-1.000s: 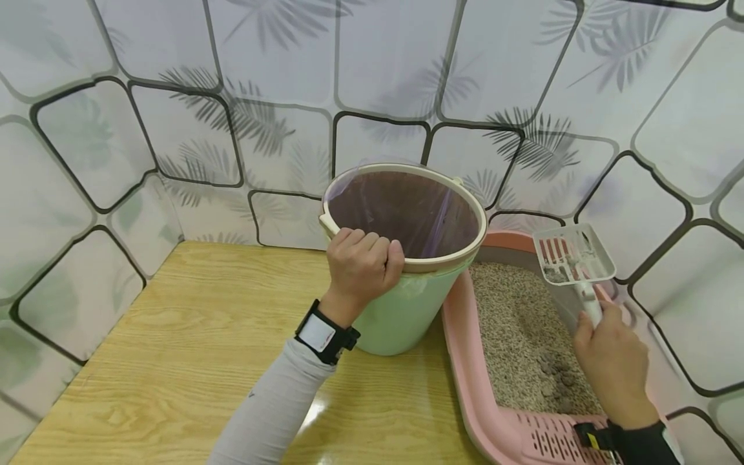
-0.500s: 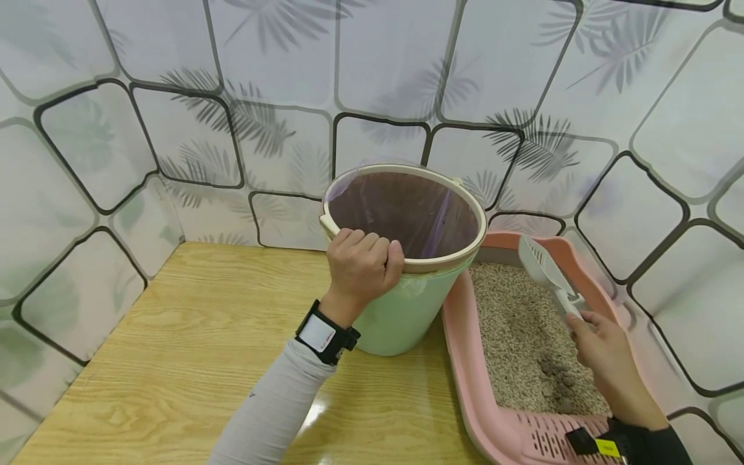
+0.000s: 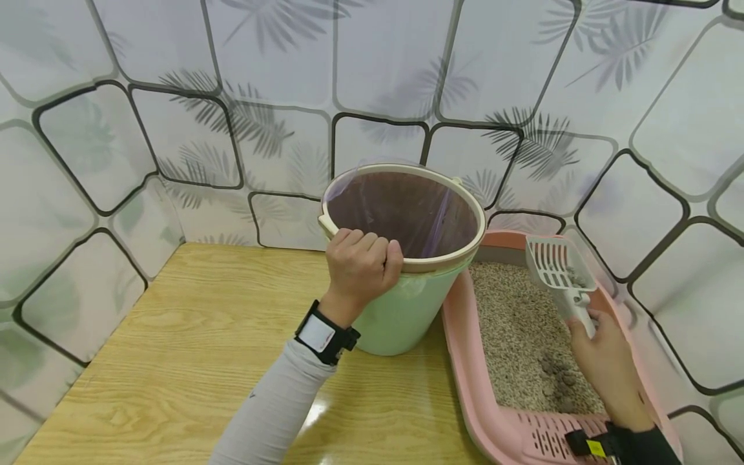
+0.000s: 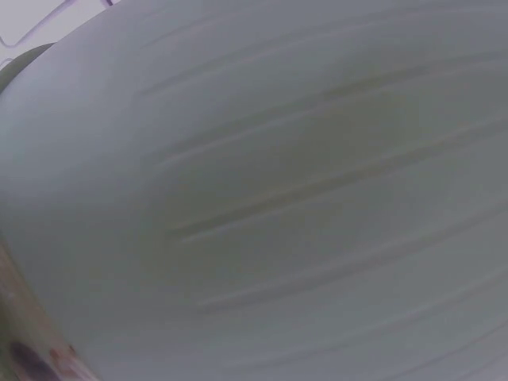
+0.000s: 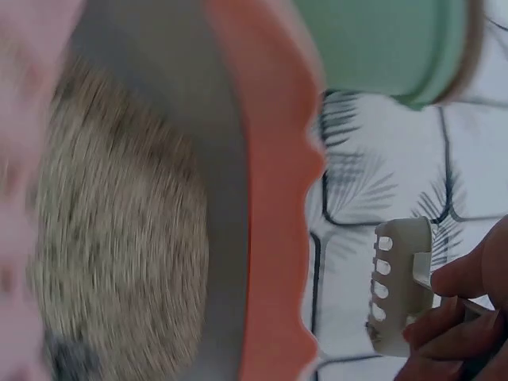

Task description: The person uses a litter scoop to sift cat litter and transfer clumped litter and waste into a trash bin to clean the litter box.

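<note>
My left hand grips the near rim of a pale green trash bin, which is lined with a thin purplish plastic bag. The bin's ribbed wall fills most of the left wrist view. In my right hand is the handle of a white slotted litter scoop, held above a pink litter box. Some grey bits lie in the scoop's head. In the right wrist view the fingers wrap the handle of the scoop. The bin's bottom inside is hidden.
Sand-coloured litter covers the box floor, with dark clumps toward its near end. The box stands right of the bin, close to the right wall. Wood-patterned flooring spreads to the left. Patterned walls enclose the back and sides.
The scoop tipped onto its side over the box, then turned back flatter; its head now sits slightly lower and farther left than at first. The left hand and bin have stayed put.
</note>
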### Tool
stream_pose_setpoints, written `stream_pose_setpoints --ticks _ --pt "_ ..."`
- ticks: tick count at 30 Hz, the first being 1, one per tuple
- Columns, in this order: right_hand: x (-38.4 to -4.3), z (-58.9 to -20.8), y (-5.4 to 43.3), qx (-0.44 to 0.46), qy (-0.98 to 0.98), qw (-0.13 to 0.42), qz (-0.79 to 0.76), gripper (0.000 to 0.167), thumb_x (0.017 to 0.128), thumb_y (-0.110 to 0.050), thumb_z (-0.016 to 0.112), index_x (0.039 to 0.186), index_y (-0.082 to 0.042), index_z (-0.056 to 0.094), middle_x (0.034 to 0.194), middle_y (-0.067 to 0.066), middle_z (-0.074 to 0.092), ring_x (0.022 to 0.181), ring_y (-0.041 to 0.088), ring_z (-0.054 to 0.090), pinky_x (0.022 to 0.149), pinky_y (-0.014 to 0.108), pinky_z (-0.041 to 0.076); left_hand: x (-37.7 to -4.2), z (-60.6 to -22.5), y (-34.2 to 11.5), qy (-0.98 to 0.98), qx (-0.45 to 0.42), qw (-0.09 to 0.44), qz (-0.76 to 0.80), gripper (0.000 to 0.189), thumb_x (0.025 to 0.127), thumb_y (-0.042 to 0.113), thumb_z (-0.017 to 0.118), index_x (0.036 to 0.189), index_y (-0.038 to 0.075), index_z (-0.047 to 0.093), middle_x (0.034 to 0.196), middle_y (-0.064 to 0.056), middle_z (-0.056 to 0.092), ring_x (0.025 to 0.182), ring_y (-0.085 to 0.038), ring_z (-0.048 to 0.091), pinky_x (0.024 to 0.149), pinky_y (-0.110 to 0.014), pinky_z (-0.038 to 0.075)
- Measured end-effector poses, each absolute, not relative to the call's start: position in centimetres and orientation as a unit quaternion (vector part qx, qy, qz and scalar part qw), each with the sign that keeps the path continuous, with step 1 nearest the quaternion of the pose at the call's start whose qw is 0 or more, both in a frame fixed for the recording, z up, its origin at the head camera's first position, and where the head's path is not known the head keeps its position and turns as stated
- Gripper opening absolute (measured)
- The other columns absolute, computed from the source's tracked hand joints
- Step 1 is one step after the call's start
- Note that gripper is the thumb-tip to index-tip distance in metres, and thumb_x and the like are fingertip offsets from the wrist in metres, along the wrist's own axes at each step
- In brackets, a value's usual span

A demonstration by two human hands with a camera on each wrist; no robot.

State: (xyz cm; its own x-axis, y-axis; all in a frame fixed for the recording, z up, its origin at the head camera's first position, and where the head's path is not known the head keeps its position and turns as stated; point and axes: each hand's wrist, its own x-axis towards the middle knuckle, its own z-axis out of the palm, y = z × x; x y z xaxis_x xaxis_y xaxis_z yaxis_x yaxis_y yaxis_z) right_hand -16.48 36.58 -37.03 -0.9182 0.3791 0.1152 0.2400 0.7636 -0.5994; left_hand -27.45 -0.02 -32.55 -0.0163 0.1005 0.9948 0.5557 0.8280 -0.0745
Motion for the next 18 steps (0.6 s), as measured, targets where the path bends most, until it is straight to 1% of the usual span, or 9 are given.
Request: stream_pose_setpoints --ticks 1,2,4,6,8,12,15,17,18 --pt "-16.40 -37.15 36.53 -0.166 -0.941 0.146 0.258 0.057 0.100 -0.030 0.039 0.136 0.013 0.038 0.109 0.037 0.054 0.073 0.035 0.058 0.049 0.033 0.039 -27.46 -32.56 -0.02 -0.691 -0.237 0.660 -0.173 0.045 0.089 0.020 0.043 0.044 0.014 0.034 0.041 0.002 0.030 0.039 -0.017 0.030 0.051 -0.030 0.035" --pt "-16.34 -37.26 36.53 -0.158 -0.945 0.178 0.225 0.053 0.099 -0.027 0.043 0.133 0.014 0.041 0.104 0.039 0.056 0.069 0.039 0.059 0.046 0.036 0.038 -27.48 -32.58 -0.01 -0.690 -0.238 0.661 -0.173 0.045 0.089 0.020 0.043 0.044 0.014 0.034 0.041 0.002 0.030 0.039 -0.017 0.030 0.051 -0.030 0.035" --pt "-16.23 -37.44 36.54 -0.143 -0.947 0.234 0.168 0.047 0.096 -0.021 0.047 0.126 0.015 0.045 0.089 0.038 0.057 0.055 0.039 0.055 0.041 0.041 0.034 -27.52 -32.62 0.00 -0.690 -0.237 0.662 -0.174 0.046 0.089 0.020 0.043 0.044 0.014 0.034 0.041 0.002 0.030 0.039 -0.017 0.030 0.051 -0.030 0.035" --pt "-16.20 -37.49 36.54 -0.129 -0.943 0.278 0.128 0.043 0.094 -0.017 0.051 0.121 0.016 0.048 0.076 0.037 0.056 0.046 0.039 0.050 0.038 0.045 0.031 -27.58 -32.68 0.00 -0.689 -0.237 0.662 -0.175 0.046 0.089 0.020 0.043 0.044 0.014 0.034 0.041 0.002 0.030 0.039 -0.017 0.030 0.051 -0.030 0.035" --pt "-16.19 -37.37 36.51 -0.119 -0.939 0.305 0.103 0.042 0.092 -0.015 0.054 0.118 0.018 0.048 0.068 0.036 0.053 0.041 0.039 0.046 0.036 0.047 0.029 -27.60 -32.72 -0.01 -0.689 -0.237 0.663 -0.175 0.046 0.089 0.020 0.043 0.044 0.014 0.034 0.041 0.002 0.030 0.039 -0.016 0.030 0.051 -0.030 0.035" --pt "-16.12 -37.04 36.46 -0.116 -0.938 0.315 0.085 0.042 0.091 -0.015 0.055 0.116 0.017 0.049 0.064 0.034 0.051 0.040 0.039 0.045 0.035 0.048 0.028 -27.60 -32.73 -0.03 -0.689 -0.237 0.663 -0.173 0.046 0.089 0.020 0.042 0.045 0.014 0.034 0.041 0.002 0.030 0.039 -0.017 0.030 0.051 -0.030 0.035" --pt "-16.01 -36.82 36.55 -0.118 -0.942 0.303 0.085 0.042 0.091 -0.016 0.054 0.115 0.018 0.049 0.064 0.034 0.051 0.040 0.039 0.045 0.035 0.047 0.029 -27.58 -32.70 -0.04 -0.688 -0.237 0.663 -0.173 0.046 0.089 0.020 0.043 0.045 0.014 0.034 0.041 0.002 0.030 0.040 -0.017 0.030 0.051 -0.030 0.035" --pt "-16.00 -36.65 36.79 -0.118 -0.944 0.290 0.098 0.043 0.091 -0.016 0.054 0.117 0.018 0.049 0.067 0.036 0.052 0.042 0.040 0.046 0.036 0.046 0.030 -27.58 -32.67 -0.03 -0.688 -0.237 0.664 -0.173 0.046 0.089 0.020 0.043 0.045 0.014 0.034 0.041 0.002 0.030 0.040 -0.017 0.030 0.051 -0.030 0.034" --pt "-15.99 -36.54 36.95 -0.121 -0.947 0.275 0.110 0.045 0.092 -0.017 0.053 0.119 0.018 0.049 0.072 0.039 0.054 0.045 0.041 0.049 0.037 0.044 0.031 -27.57 -32.67 -0.03 -0.688 -0.237 0.664 -0.174 0.046 0.089 0.020 0.043 0.045 0.014 0.034 0.041 0.002 0.030 0.040 -0.017 0.030 0.051 -0.030 0.034"
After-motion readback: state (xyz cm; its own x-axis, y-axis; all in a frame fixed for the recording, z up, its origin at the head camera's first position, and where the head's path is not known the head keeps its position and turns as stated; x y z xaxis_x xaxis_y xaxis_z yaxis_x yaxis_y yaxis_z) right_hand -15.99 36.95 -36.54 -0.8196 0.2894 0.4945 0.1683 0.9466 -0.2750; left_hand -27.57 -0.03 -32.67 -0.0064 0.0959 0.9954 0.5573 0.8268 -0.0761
